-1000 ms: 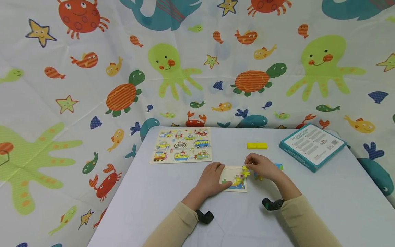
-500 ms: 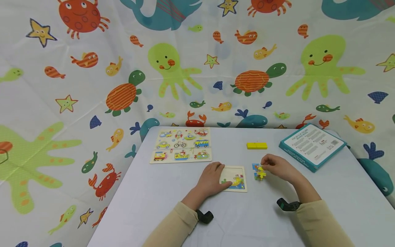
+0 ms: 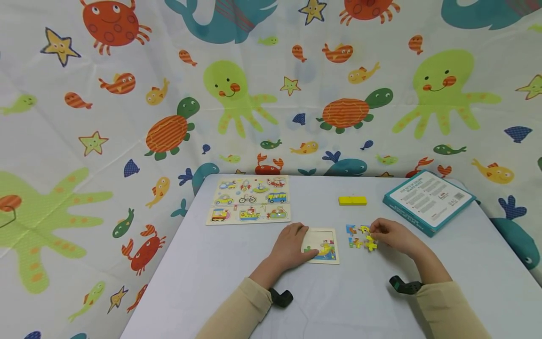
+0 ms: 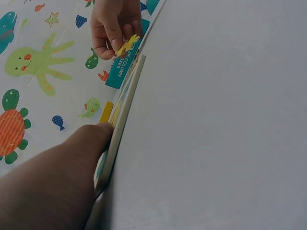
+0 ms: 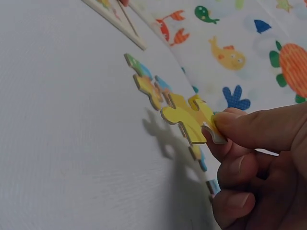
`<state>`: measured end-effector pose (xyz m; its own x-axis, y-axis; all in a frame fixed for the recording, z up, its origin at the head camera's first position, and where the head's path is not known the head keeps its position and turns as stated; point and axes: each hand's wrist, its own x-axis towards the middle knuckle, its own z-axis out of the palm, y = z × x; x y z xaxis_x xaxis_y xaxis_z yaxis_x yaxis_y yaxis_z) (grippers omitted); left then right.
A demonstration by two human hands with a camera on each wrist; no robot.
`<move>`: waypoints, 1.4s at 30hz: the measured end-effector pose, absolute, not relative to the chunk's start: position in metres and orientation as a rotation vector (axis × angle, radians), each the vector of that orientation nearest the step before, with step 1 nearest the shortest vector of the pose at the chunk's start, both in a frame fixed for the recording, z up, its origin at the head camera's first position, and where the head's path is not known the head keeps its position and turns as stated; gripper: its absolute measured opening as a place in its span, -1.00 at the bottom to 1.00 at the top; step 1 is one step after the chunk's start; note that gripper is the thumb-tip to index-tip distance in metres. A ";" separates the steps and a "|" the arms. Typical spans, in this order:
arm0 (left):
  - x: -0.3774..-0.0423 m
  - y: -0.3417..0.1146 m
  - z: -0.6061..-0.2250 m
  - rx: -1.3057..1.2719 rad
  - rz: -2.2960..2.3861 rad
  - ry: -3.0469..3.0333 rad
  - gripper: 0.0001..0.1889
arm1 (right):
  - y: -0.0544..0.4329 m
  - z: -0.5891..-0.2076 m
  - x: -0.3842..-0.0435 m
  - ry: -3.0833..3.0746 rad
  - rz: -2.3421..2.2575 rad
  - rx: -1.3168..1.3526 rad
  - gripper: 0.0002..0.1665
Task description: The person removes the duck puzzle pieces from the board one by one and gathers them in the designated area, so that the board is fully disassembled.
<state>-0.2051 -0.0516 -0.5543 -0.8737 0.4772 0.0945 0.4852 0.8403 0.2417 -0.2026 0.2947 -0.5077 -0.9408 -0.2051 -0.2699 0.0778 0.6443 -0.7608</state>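
A yellow jigsaw puzzle piece (image 5: 184, 117) is pinched between the thumb and fingers of my right hand (image 3: 394, 234), raised over the table with its shadow beneath. Loose puzzle pieces (image 3: 354, 242) lie on the cloth just left of that hand. My left hand (image 3: 290, 245) holds the wooden puzzle tray (image 3: 317, 232) at its left side, fingertips by the far left corner and thumb (image 4: 101, 132) over the near part. Colourful pieces fill part of the tray's lower half, while bare wood shows in the upper half. The hand covers the tray's left edge.
A wooden board with vehicle pictures (image 3: 237, 218) lies at the back left. Behind the loose pieces are a yellow block (image 3: 352, 200) and a teal-edged box (image 3: 428, 200). A sea-animal patterned cloth (image 3: 271, 94) hangs at the table's far edge.
My right hand has moved right with the yellow piece, from the tray's upper right corner to past the loose pieces, uncovering them. My left hand stays on the tray.
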 end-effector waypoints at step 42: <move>-0.206 -0.052 -0.555 -0.780 -0.403 -2.994 -0.13 | 0.282 -0.511 -0.209 2.664 -1.022 -0.093 -0.78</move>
